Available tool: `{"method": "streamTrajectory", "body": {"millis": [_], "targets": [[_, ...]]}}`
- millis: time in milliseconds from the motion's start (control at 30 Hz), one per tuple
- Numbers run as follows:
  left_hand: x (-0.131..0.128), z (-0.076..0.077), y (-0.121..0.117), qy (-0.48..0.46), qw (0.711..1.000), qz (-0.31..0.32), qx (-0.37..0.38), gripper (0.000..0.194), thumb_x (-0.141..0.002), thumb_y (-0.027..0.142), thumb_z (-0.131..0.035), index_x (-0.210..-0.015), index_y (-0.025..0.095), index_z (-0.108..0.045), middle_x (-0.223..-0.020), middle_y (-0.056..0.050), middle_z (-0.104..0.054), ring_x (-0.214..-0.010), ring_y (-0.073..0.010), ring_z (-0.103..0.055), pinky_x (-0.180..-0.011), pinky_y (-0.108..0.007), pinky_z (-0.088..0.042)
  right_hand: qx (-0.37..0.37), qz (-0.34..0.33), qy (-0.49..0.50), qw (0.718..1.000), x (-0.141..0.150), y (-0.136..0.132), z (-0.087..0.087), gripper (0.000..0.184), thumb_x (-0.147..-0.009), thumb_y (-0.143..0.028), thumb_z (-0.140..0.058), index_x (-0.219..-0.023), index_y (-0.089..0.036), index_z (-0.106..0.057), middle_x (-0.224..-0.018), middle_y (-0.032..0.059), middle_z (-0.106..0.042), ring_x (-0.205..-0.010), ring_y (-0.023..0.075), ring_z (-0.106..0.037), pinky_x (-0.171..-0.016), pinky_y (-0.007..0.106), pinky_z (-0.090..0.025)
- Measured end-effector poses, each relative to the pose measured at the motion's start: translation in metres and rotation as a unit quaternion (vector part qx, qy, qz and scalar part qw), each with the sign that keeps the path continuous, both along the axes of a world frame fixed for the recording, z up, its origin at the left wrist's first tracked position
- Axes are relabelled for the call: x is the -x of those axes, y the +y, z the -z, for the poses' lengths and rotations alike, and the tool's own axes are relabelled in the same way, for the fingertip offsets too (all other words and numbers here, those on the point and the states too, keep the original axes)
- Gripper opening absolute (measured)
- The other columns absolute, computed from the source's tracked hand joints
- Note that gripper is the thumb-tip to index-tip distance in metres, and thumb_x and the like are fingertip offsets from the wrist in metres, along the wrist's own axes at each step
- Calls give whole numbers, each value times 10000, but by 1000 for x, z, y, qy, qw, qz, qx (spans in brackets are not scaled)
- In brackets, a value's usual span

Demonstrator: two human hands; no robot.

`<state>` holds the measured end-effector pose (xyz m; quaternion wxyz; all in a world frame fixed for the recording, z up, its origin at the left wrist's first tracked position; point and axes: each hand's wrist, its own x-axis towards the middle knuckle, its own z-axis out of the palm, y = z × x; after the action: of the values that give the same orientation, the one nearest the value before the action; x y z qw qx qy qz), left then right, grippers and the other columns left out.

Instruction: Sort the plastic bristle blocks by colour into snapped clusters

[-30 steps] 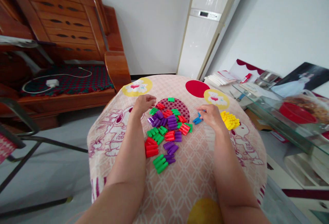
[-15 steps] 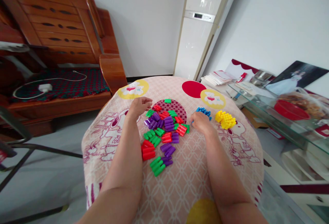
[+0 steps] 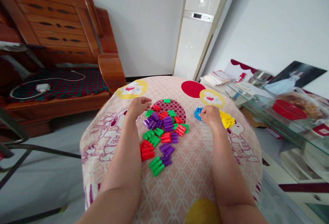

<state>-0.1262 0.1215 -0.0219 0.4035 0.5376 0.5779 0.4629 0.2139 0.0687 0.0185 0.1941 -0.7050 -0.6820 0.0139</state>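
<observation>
My right hand is closed at the right side of a group of blue plastic building blocks. Its fingertips pinch at a blue block there, mostly covered by the fingers. Partly behind that hand lies a group of yellow blocks. My left hand hovers by the upper left of a loose mixed pile, fingers loosely bent and apart, with nothing seen in them. The pile has purple blocks, red blocks and green blocks. A single green block lies farther back.
A patterned cloth covers the round table. At the left stands a wooden bench with a white charger on it. A glass shelf at the right carries a red bowl. A tall white air conditioner stands behind.
My right hand has moved slightly right and back, from the near side of the blue blocks to their right side, now covering part of the yellow group. My left hand stays nearly still.
</observation>
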Motion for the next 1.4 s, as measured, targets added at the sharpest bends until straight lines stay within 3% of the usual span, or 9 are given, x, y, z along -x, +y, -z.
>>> {"method": "streamTrajectory", "body": {"millis": [200,433,533,733,867,1033,1167,1267,1400], "targets": [[0,0,-1,-1,1000,1,-1,276,-646,247,-684,-898,136,-711,-733,-39,-709,-663,-157,-671,-623,-264,-550,50,34,-111,992,11,1,7,129,-810,-227,-647,-813,-191,-771,-888,111,-765,-907,227,-707,-735,262,-478],[1,2,1,-3,1000,-3,2,269,-647,252,-689,-889,137,-706,-723,-39,-708,-651,-154,-672,-625,-263,-552,74,53,-114,989,11,1,7,129,-791,-231,-682,-881,-173,-753,-931,122,-758,-907,218,-696,-733,257,-461],[2,2,1,-1,1000,1,-1,270,-650,248,-678,-895,137,-703,-722,-40,-707,-651,-151,-671,-613,-251,-544,37,61,-77,995,11,-2,-2,153,-814,-294,-657,-853,-174,-744,-921,121,-754,-913,239,-686,-728,279,-457],[3,10,6,31,999,-15,-7,299,-648,263,-676,-921,152,-723,-733,-34,-711,-636,-155,-659,-606,-257,-539,-115,58,32,991,2,-11,-24,256,-849,-289,-526,-856,-156,-745,-833,110,-739,-810,236,-665,-740,308,-464],[-1,16,9,101,994,-30,-28,323,-681,266,-650,-975,175,-746,-790,-44,-733,-696,-182,-676,-658,-272,-537,-172,19,99,980,2,-15,-28,278,-862,-345,-522,-871,-164,-732,-756,72,-711,-731,212,-641,-705,303,-482],[-9,13,7,192,979,-36,-52,296,-696,208,-614,-950,196,-767,-830,-58,-758,-835,-222,-693,-773,-285,-527,-152,-38,119,980,24,-21,-28,253,-868,-335,-531,-841,-169,-720,-730,57,-700,-724,197,-639,-685,279,-468],[-12,10,4,170,984,48,-6,219,-692,197,-586,-819,206,-765,-637,-22,-709,-675,-198,-676,-682,-268,-522,-107,-105,91,984,52,-17,-21,250,-896,-313,-516,-909,-176,-724,-836,62,-724,-793,188,-650,-747,269,-467],[-16,10,2,98,989,105,22,183,-679,172,-568,-727,209,-741,-589,-7,-685,-576,-173,-650,-613,-257,-513,-82,-180,77,977,74,5,-3,298,-926,-278,-483,-1089,-156,-701,-1026,96,-724,-942,199,-651,-863,288,-478],[-19,12,1,62,991,113,35,143,-675,150,-584,-675,203,-716,-569,0,-672,-518,-152,-620,-548,-241,-493,-35,-268,17,963,106,56,25,397,-903,-168,-491,-1273,-112,-625,-1280,146,-638,-1215,221,-551,-1061,339,-404]]}}
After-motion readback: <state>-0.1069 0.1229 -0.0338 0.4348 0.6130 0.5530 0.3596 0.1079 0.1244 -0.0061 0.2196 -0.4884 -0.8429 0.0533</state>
